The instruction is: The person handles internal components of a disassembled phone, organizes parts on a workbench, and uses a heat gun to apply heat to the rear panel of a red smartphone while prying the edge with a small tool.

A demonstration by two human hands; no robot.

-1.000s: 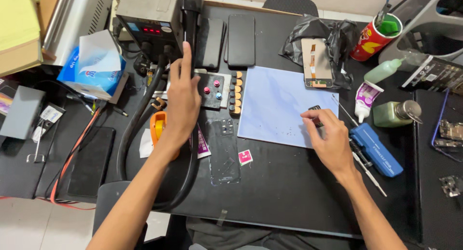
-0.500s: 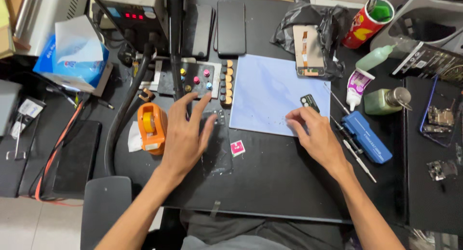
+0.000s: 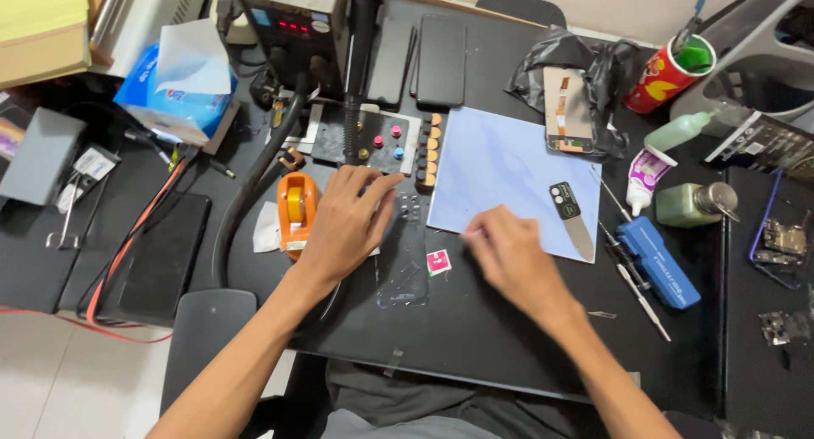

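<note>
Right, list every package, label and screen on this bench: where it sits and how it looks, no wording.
Tissue box: far left, blue, white tissue sticking up.
Station display: far centre, dark panel, red lit digits.
Can: far right, red with yellow, tools inside.
Tube: right of the blue mat, white with purple label.
Sticker: between left hand and right hand, small, pink.

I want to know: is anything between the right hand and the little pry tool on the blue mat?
Nothing visible. Only bare light-blue work mat lies between the right hand and the small black-handled metal pry tool.
</note>
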